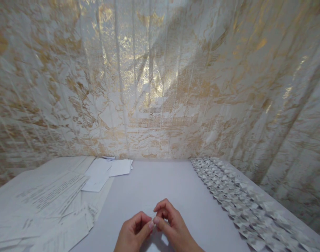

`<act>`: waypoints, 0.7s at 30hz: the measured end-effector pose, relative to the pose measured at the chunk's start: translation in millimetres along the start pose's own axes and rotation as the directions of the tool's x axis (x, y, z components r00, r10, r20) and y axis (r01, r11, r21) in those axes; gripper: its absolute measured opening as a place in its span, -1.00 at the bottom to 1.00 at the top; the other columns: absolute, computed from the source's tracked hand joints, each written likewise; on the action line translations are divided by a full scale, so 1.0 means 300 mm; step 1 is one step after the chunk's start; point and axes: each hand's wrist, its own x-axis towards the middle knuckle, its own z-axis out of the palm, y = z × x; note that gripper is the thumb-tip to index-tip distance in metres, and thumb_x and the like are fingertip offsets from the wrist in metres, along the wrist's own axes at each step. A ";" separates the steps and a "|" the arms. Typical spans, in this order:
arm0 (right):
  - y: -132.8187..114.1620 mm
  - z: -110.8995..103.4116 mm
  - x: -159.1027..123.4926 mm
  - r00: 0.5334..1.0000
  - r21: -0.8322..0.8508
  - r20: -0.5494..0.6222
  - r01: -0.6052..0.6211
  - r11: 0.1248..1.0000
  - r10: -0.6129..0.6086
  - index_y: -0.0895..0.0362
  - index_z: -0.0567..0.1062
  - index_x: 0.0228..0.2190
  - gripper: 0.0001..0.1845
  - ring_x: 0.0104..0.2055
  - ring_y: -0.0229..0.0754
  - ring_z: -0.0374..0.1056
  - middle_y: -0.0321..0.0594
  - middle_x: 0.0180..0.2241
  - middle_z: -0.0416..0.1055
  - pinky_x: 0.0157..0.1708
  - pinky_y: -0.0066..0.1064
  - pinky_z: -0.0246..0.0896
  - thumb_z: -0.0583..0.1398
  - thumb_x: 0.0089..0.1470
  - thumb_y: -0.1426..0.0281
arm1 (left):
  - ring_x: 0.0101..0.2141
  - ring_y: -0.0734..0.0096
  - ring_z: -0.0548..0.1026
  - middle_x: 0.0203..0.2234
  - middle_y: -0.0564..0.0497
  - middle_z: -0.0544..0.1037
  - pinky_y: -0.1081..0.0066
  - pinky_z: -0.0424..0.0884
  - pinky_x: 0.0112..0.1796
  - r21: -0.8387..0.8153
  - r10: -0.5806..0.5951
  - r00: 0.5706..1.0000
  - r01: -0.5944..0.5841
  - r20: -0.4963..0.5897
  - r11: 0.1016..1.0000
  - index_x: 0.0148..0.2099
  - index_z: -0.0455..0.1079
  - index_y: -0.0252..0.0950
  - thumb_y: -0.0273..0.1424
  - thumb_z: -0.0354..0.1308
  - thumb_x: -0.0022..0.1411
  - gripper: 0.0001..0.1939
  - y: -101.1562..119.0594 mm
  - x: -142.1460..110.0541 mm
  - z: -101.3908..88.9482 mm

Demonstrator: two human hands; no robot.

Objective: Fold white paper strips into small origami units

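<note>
Low in the middle of the head view, my left hand point(135, 232) and my right hand point(173, 224) meet with thumbs and fingers pinched together. Between their fingertips shows a sliver of a small white piece point(154, 221) that looks like paper; the fingers hide most of it. My right index finger curls above its thumb. Both hands hover over the pale table top point(154, 185), and a dark shadow lies beneath them.
On the left lie overlapping printed sheets point(44, 196), with blank white paper pieces point(98, 175) and small white cards point(119, 168) behind. Rows of folded paper pieces point(236, 203) run down the right side. A white and gold curtain point(160, 87) hangs along the table's back edge.
</note>
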 end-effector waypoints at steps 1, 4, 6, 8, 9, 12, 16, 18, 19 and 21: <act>0.004 -0.001 0.003 1.000 0.034 -0.009 -0.014 0.999 0.014 0.09 0.40 -0.24 -0.65 -0.45 -0.25 0.20 -0.43 -0.51 0.27 -0.38 -0.40 0.04 0.27 0.19 0.08 | -0.47 0.41 0.32 -0.59 0.14 0.44 0.42 0.20 -0.37 0.021 0.018 1.000 -0.018 -0.015 1.000 -0.46 0.45 -0.27 0.01 0.35 0.08 -0.57 0.000 0.000 -0.004; 0.007 -0.004 0.009 0.999 0.054 -0.036 -0.026 0.998 0.028 0.10 0.42 -0.34 -0.64 -0.42 -0.23 0.20 -0.38 -0.48 0.29 -0.36 -0.38 0.07 0.28 0.16 0.06 | -0.37 0.32 0.45 -0.48 0.07 0.57 0.40 0.30 -0.30 0.063 0.053 0.998 -0.052 -0.025 0.997 -0.34 0.54 -0.27 -0.11 0.32 0.14 -0.69 -0.005 0.004 -0.020; 0.001 -0.006 0.010 0.998 0.022 -0.053 -0.024 0.999 0.026 0.11 0.45 -0.39 -0.67 -0.38 -0.20 0.22 -0.34 -0.45 0.32 -0.31 -0.36 0.09 0.30 0.14 0.10 | -0.30 0.25 0.52 -0.39 0.02 0.62 0.37 0.36 -0.24 0.058 0.060 0.998 -0.059 -0.019 0.997 -0.24 0.57 -0.27 -0.15 0.32 0.14 -0.71 -0.012 0.008 -0.028; -0.009 -0.007 0.010 0.997 0.000 -0.066 -0.025 1.000 0.025 0.12 0.47 -0.38 -0.73 -0.35 -0.17 0.24 -0.30 -0.43 0.35 -0.28 -0.33 0.11 0.31 0.10 0.17 | -0.25 0.20 0.56 -0.32 -0.01 0.65 0.36 0.40 -0.20 0.061 0.073 0.997 -0.073 -0.006 0.996 -0.16 0.57 -0.26 -0.16 0.31 0.16 -0.70 -0.020 0.012 -0.034; -0.013 -0.006 0.010 0.997 -0.007 -0.070 -0.029 1.000 0.029 0.13 0.48 -0.37 -0.76 -0.34 -0.16 0.25 -0.29 -0.42 0.37 -0.27 -0.32 0.12 0.31 0.08 0.21 | -0.22 0.18 0.57 -0.30 -0.02 0.65 0.35 0.41 -0.19 0.070 0.082 0.997 -0.082 0.002 0.994 -0.14 0.56 -0.26 -0.15 0.29 0.19 -0.69 -0.024 0.014 -0.036; -0.016 -0.002 0.009 0.997 -0.059 -0.069 -0.031 0.998 0.027 0.14 0.50 -0.36 -0.86 -0.34 -0.15 0.28 -0.29 -0.43 0.39 -0.26 -0.32 0.14 0.28 0.03 0.32 | -0.18 0.16 0.58 -0.27 -0.01 0.65 0.33 0.42 -0.14 0.124 0.122 0.992 -0.122 0.004 0.985 -0.10 0.55 -0.22 -0.15 0.24 0.24 -0.71 -0.030 0.015 -0.040; -0.010 0.003 0.004 0.998 -0.213 -0.064 -0.017 0.977 0.003 0.14 0.53 -0.39 -0.94 -0.39 -0.17 0.31 -0.29 -0.47 0.41 -0.31 -0.35 0.16 0.23 0.02 0.43 | -0.29 0.23 0.57 -0.37 0.07 0.60 0.37 0.41 -0.22 0.261 0.183 0.983 -0.173 -0.015 0.950 -0.15 0.53 -0.17 -0.22 0.23 0.24 -0.81 -0.021 0.010 -0.034; -0.013 0.003 0.003 0.997 -0.260 -0.072 0.017 0.965 -0.037 0.14 0.54 -0.43 -0.95 -0.38 -0.17 0.33 -0.27 -0.45 0.44 -0.33 -0.37 0.15 0.24 0.03 0.44 | -0.33 0.27 0.54 -0.39 0.07 0.57 0.40 0.39 -0.28 0.302 0.230 0.973 -0.217 -0.006 0.928 -0.30 0.51 -0.18 -0.23 0.23 0.25 -0.85 -0.011 0.009 -0.029; -0.016 0.003 0.004 0.995 -0.256 -0.082 0.038 0.966 -0.061 0.13 0.54 -0.45 -0.94 -0.35 -0.15 0.35 -0.24 -0.42 0.45 -0.34 -0.38 0.16 0.25 0.04 0.43 | -0.34 0.29 0.52 -0.39 0.07 0.55 0.41 0.38 -0.30 0.295 0.254 0.967 -0.239 -0.015 0.925 -0.36 0.50 -0.19 -0.24 0.24 0.24 -0.83 -0.007 0.010 -0.028; -0.020 0.001 0.009 0.989 -0.182 -0.126 0.057 0.982 -0.080 0.13 0.54 -0.48 -0.89 -0.30 -0.15 0.36 -0.21 -0.35 0.46 -0.34 -0.39 0.16 0.28 0.05 0.37 | -0.34 0.30 0.51 -0.40 0.07 0.52 0.42 0.39 -0.31 0.226 0.278 0.959 -0.259 -0.056 0.939 -0.43 0.47 -0.20 -0.23 0.27 0.21 -0.79 -0.004 0.015 -0.029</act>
